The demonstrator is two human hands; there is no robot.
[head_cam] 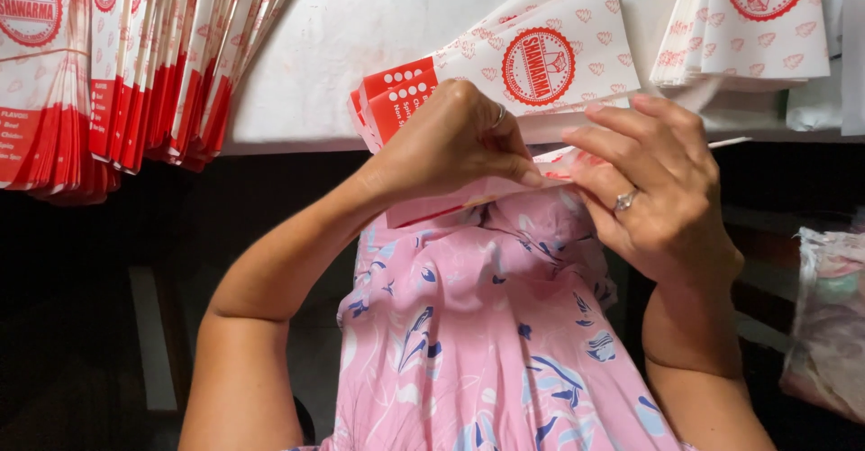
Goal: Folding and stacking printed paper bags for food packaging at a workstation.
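Note:
My left hand (450, 145) and my right hand (653, 190) both pinch one flat paper sleeve (432, 206), white and red, held edge-on just above my lap. The fingertips of both hands meet near its middle, and a ring shows on each hand. Most of the sleeve is hidden under my hands. Just beyond my hands lies a small stack of the same red-and-white printed paper sleeves (532, 54) on the white table (360, 27).
Many more printed sleeves are fanned in a thick row at the table's left (117, 63). Another pile (748, 18) sits at the back right. A crumpled plastic bag (829, 316) lies at the right below the table. My pink flowered dress (487, 343) fills the foreground.

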